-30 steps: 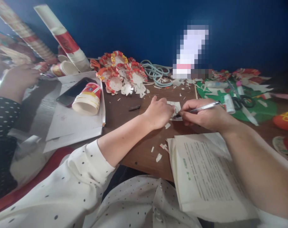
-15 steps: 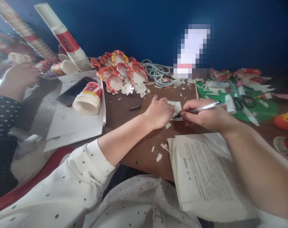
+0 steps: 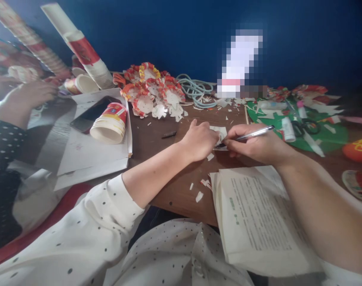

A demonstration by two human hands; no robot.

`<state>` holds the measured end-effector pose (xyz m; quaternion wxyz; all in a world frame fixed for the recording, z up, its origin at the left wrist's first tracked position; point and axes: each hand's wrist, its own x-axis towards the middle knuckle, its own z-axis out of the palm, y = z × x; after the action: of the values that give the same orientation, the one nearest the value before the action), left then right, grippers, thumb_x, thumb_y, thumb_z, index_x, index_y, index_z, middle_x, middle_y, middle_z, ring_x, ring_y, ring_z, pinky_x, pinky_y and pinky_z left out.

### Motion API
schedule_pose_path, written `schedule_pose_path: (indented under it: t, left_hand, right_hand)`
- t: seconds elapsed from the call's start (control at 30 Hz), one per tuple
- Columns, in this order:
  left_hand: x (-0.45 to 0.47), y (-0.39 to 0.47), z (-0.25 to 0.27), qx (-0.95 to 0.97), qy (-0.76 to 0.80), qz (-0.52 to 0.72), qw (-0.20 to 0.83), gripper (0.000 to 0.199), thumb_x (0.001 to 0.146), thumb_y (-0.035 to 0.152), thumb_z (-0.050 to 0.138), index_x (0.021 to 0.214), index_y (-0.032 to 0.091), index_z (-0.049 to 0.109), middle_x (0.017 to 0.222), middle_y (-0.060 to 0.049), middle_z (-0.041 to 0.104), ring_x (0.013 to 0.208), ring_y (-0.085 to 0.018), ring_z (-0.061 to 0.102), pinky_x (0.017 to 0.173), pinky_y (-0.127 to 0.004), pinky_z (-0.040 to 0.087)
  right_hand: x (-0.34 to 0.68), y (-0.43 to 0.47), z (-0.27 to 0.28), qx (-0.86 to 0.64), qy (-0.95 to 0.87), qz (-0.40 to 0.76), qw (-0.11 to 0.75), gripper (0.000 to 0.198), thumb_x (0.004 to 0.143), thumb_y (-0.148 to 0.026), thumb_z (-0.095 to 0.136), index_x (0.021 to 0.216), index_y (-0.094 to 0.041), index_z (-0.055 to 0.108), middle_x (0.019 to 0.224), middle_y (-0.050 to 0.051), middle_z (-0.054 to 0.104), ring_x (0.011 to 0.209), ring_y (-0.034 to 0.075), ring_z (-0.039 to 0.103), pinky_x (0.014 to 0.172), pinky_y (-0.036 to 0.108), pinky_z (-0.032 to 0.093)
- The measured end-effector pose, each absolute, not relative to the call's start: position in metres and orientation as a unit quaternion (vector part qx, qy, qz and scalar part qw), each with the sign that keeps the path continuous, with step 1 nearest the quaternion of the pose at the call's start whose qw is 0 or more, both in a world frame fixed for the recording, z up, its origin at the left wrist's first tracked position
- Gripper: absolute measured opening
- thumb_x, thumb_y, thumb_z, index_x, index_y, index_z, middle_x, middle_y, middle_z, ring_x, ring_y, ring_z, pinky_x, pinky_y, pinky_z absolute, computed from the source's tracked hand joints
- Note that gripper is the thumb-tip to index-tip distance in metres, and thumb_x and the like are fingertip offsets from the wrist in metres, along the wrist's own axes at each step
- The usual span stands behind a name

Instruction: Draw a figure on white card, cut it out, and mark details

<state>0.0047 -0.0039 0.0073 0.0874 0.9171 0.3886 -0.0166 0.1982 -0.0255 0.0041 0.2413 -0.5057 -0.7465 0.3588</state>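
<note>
My right hand (image 3: 250, 141) is closed around a silver-and-clear pen (image 3: 256, 132), its tip down at a small piece of white paper (image 3: 223, 130) on the brown table. My left hand (image 3: 200, 140) lies over the left side of that paper, fingers curled and pressed onto it. A smaller white cut-out seems to sit under those fingertips, but the hand mostly hides it. Left of my left hand rests a black pen cap (image 3: 169, 135). An open printed book (image 3: 258, 214) lies by my right forearm at the table's front edge.
Behind are red-trimmed paper-cup flowers (image 3: 153, 91) and a pale blue cord (image 3: 195, 89). To the right, a green sheet (image 3: 332, 137) bears scissors (image 3: 308, 127) and a glue stick (image 3: 288, 129). Paper cups (image 3: 107, 127) and a phone (image 3: 91, 113) are left, near another person's hand (image 3: 28, 95).
The pen in my right hand has shifted slightly left, its tip nearer my left fingertips. My left hand stays on the paper. The other person's hand at the left has moved a little.
</note>
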Motion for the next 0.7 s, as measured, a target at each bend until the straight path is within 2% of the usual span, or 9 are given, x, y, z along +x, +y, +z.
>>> schedule_pose_path:
  t: [0.27, 0.7]
  left_hand:
    - [0.0042, -0.0030, 0.0049, 0.921, 0.380, -0.011, 0.080, 0.033, 0.094, 0.013, 0.041, 0.108, 0.013, 0.071, 0.098, -0.016, 0.070, 0.111, -0.030, 0.059, 0.107, -0.055, 0.037]
    - [0.0055, -0.0024, 0.0036, 0.919, 0.386, -0.007, 0.083, 0.034, 0.095, 0.012, 0.042, 0.112, 0.013, 0.072, 0.097, -0.015, 0.071, 0.110, -0.030, 0.059, 0.108, -0.056, 0.035]
  right_hand:
    - [0.1974, -0.0251, 0.0010, -0.500, -0.751, 0.353, 0.247, 0.013, 0.083, -0.035, 0.071, 0.075, -0.025, 0.069, 0.064, 0.000, 0.070, 0.057, 0.017, 0.066, 0.053, 0.028, 0.050]
    - [0.2004, -0.0255, 0.0098, -0.518, -0.742, 0.353, 0.237, 0.013, 0.081, -0.033, 0.071, 0.073, -0.025, 0.067, 0.060, -0.001, 0.068, 0.050, 0.015, 0.062, 0.049, 0.027, 0.046]
